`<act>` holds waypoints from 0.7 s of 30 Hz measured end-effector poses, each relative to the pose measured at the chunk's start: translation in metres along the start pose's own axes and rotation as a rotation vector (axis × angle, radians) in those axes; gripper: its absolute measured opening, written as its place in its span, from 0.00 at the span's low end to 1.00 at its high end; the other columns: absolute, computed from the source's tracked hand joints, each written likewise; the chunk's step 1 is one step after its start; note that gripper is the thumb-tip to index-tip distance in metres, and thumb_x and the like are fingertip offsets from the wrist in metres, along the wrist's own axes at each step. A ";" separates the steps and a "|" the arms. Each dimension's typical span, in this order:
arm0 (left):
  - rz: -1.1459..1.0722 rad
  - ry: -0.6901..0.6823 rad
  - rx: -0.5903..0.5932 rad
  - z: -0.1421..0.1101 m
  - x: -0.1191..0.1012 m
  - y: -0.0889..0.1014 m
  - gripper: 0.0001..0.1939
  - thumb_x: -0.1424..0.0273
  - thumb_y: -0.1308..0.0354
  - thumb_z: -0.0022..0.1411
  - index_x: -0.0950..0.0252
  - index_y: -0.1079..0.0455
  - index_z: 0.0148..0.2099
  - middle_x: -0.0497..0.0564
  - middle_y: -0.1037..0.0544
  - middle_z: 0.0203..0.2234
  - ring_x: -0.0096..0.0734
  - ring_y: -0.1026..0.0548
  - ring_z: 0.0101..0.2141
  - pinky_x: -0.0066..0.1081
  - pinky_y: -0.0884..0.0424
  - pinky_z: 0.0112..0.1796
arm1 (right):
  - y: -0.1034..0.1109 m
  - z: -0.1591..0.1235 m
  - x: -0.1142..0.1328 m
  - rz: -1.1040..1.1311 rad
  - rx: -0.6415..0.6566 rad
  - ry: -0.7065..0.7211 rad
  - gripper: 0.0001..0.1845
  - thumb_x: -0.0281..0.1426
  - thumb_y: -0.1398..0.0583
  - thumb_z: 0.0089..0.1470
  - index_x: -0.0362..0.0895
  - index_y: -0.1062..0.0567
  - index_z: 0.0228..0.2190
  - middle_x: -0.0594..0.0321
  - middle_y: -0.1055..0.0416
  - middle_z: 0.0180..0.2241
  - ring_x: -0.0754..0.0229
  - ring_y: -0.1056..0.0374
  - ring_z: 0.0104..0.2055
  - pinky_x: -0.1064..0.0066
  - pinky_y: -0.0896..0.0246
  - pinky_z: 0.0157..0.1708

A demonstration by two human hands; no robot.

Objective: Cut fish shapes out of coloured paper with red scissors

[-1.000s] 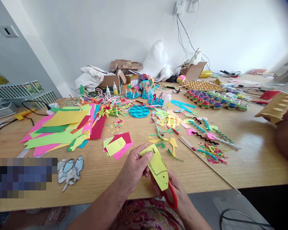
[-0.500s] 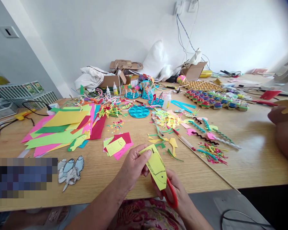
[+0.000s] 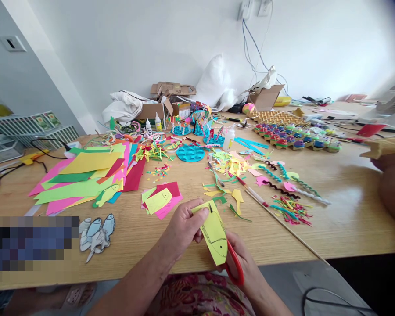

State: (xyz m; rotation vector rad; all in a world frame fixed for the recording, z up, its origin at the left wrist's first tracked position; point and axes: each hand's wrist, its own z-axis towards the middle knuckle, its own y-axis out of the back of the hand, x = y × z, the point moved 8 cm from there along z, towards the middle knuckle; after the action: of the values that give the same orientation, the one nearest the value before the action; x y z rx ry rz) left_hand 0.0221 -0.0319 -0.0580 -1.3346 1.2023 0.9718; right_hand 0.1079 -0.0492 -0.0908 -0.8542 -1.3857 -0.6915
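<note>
Between the thumb and fingers of my left hand (image 3: 188,220) is a yellow-green paper piece (image 3: 214,235) with a fish drawn on it in black line. Its head end points down towards me. My right hand (image 3: 242,259) is closed on red-handled scissors (image 3: 235,265), held at the paper's right edge; the blades are hidden behind the paper. Beyond my left hand lies a small stack of pink and red paper, topped by another yellow fish drawing (image 3: 158,201). Several cut-out blue and white paper fish (image 3: 97,232) rest on the table to the left.
Coloured paper sheets (image 3: 85,173) spread over the left of the table (image 3: 125,259). Paper scraps (image 3: 237,199), a long thin stick (image 3: 286,228) and pipe cleaners (image 3: 279,188) lie ahead and right. Glue bottles (image 3: 229,138) stand farther back. Another person's arm (image 3: 393,188) is at the right edge.
The fish paper has tilted slightly, its head end shifting a little down and left. The scissors stay at its right edge. At far right, the other person's hand has moved slightly with a tan piece.
</note>
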 end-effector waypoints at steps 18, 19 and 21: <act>0.026 0.045 0.068 0.000 0.003 0.006 0.12 0.62 0.46 0.53 0.65 0.39 0.24 0.40 0.39 0.13 0.16 0.45 0.13 0.18 0.47 0.14 | -0.002 -0.003 -0.002 -0.040 0.011 -0.043 0.26 0.50 0.47 0.53 0.40 0.29 0.21 0.71 0.44 0.12 0.70 0.52 0.13 0.78 0.57 0.13; 0.036 0.051 0.073 0.000 0.003 0.006 0.12 0.62 0.46 0.53 0.65 0.39 0.25 0.40 0.39 0.12 0.16 0.44 0.13 0.18 0.47 0.14 | -0.002 -0.003 -0.001 -0.036 0.010 -0.047 0.27 0.51 0.47 0.52 0.41 0.31 0.19 0.71 0.44 0.12 0.70 0.52 0.13 0.78 0.58 0.13; 0.056 0.062 0.085 0.000 0.002 0.007 0.12 0.62 0.46 0.53 0.65 0.38 0.25 0.40 0.39 0.13 0.16 0.44 0.12 0.18 0.47 0.14 | -0.002 -0.003 0.000 -0.033 0.012 -0.047 0.28 0.53 0.47 0.51 0.42 0.34 0.17 0.70 0.44 0.12 0.70 0.53 0.14 0.77 0.59 0.13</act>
State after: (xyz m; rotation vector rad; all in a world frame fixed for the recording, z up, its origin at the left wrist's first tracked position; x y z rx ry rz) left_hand 0.0151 -0.0322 -0.0608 -1.2774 1.3196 0.9143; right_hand 0.1074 -0.0526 -0.0907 -0.8441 -1.4477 -0.6919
